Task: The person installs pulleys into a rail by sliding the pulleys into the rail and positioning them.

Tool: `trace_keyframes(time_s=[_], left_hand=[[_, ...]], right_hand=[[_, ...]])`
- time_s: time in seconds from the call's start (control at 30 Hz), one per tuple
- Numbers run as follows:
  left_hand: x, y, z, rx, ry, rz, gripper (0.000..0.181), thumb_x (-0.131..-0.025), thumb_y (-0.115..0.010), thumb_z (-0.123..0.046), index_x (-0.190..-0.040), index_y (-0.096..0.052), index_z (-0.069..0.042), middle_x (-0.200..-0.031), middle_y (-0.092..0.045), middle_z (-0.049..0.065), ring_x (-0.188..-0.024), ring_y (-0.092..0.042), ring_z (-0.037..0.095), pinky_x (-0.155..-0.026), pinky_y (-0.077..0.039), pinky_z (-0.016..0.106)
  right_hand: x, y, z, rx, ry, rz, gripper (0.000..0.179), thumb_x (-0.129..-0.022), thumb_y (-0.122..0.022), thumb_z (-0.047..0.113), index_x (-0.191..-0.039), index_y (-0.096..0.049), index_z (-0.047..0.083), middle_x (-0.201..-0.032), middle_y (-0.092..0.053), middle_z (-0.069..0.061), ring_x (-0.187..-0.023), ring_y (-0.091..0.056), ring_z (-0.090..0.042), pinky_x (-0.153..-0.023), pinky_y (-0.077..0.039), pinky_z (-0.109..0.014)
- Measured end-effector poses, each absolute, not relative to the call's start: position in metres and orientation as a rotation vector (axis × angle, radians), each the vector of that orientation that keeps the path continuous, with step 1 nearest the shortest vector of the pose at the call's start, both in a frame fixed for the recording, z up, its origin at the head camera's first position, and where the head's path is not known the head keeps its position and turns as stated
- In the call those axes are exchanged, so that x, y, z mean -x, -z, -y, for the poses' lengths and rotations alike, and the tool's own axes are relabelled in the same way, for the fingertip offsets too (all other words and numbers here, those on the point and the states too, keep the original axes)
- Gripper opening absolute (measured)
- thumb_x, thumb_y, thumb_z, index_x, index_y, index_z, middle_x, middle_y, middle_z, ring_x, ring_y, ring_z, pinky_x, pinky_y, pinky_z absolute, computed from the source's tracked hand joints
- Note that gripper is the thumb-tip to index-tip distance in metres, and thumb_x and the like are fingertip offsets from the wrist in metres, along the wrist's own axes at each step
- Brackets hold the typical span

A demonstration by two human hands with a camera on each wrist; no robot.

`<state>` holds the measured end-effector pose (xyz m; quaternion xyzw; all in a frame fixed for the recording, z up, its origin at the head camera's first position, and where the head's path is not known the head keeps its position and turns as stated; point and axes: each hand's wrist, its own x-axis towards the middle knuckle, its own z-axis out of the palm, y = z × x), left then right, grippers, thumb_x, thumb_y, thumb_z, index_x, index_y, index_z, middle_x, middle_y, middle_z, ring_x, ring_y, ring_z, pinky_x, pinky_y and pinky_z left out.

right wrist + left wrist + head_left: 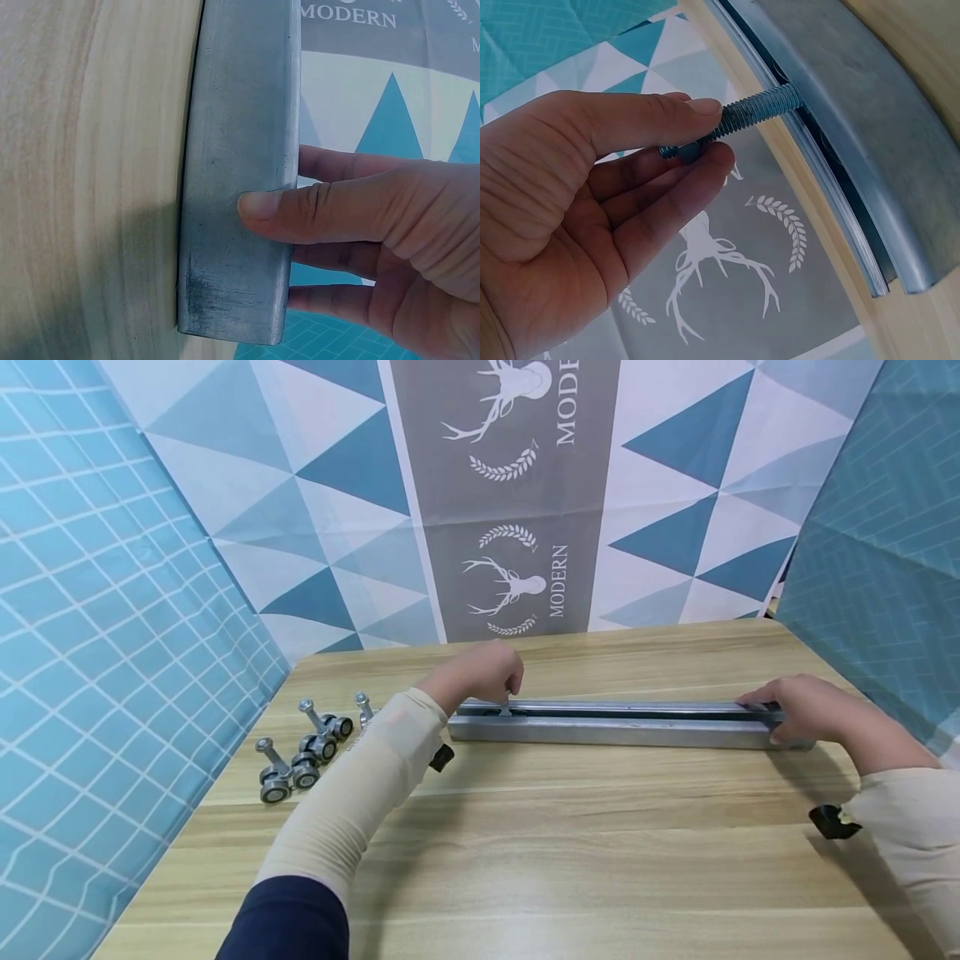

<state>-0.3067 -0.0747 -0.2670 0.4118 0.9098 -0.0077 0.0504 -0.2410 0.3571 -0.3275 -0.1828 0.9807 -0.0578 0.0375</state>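
A long grey metal channel rail lies across the table, its slot facing up. My left hand is over the rail's left part. In the left wrist view it pinches a threaded bolt between thumb and fingers. A nut sits on the bolt near the fingertips. The bolt stands out of the rail's slot; whatever it joins inside is hidden. At the rail's right end, my right hand grips the channel, its thumb on the front face and the fingers over the other side.
Several roller trolleys with upright bolts, one of them a wheeled roller, stand on the wooden table at the left, partly behind my left forearm. Patterned cloth hangs along the back and both sides.
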Motion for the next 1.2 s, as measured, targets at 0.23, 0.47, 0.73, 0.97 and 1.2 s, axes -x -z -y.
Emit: trace_keyframes(time_s=[0.23, 0.47, 0.73, 0.97, 1.2], left_hand=[[0.307, 0.268, 0.065, -1.309, 0.036, -2.761, 0.027, -0.064, -0.053, 0.011, -0.056, -0.049, -0.015, -0.058, -0.038, -0.004, -0.058, -0.03, 0.013, -0.054, -0.028, 0.025], [0.306, 0.268, 0.057, -1.314, 0.031, -2.781, 0.02, -0.068, -0.062, 0.007, -0.077, -0.073, -0.007, -0.073, -0.063, -0.003, -0.069, -0.052, 0.014, -0.067, -0.047, 0.026], [0.305, 0.27, 0.05, -1.362, -0.016, -2.795, 0.021, -0.071, -0.064, 0.004, -0.086, -0.076, -0.005, -0.078, -0.066, -0.002, -0.072, -0.056, 0.013, -0.07, -0.048, 0.027], [0.302, 0.267, 0.052, -1.306, -0.102, -2.788, 0.019, -0.073, -0.07, 0.003, -0.088, -0.075, -0.007, -0.084, -0.069, -0.001, -0.078, -0.061, 0.012, -0.074, -0.05, 0.025], [0.301, 0.265, 0.053, -1.279, -0.122, -2.79, 0.018, -0.074, -0.074, 0.001, -0.09, -0.075, -0.008, -0.088, -0.07, -0.002, -0.082, -0.063, 0.01, -0.077, -0.051, 0.024]], right_hand=[[0.242, 0.327, -0.357, 0.565, 0.172, -3.002, 0.062, -0.06, -0.084, -0.005, -0.119, -0.067, -0.003, -0.115, -0.062, -0.032, -0.103, -0.059, -0.049, -0.074, -0.052, -0.052], [0.242, 0.327, -0.357, 0.565, 0.176, -3.004, 0.062, -0.06, -0.085, -0.005, -0.119, -0.066, -0.003, -0.115, -0.062, -0.032, -0.103, -0.059, -0.049, -0.073, -0.053, -0.052], [0.242, 0.328, -0.358, 0.6, 0.182, -2.997, 0.062, -0.061, -0.084, -0.004, -0.12, -0.065, -0.004, -0.115, -0.062, -0.032, -0.098, -0.061, -0.045, -0.068, -0.053, -0.046], [0.243, 0.328, -0.362, 0.609, 0.23, -2.993, 0.061, -0.06, -0.084, -0.005, -0.118, -0.065, -0.006, -0.113, -0.062, -0.031, -0.094, -0.062, -0.038, -0.065, -0.05, -0.043], [0.245, 0.327, -0.363, 0.594, 0.23, -3.006, 0.056, -0.057, -0.087, -0.003, -0.11, -0.068, -0.007, -0.107, -0.065, -0.026, -0.1, -0.06, -0.046, -0.078, -0.05, -0.057]])
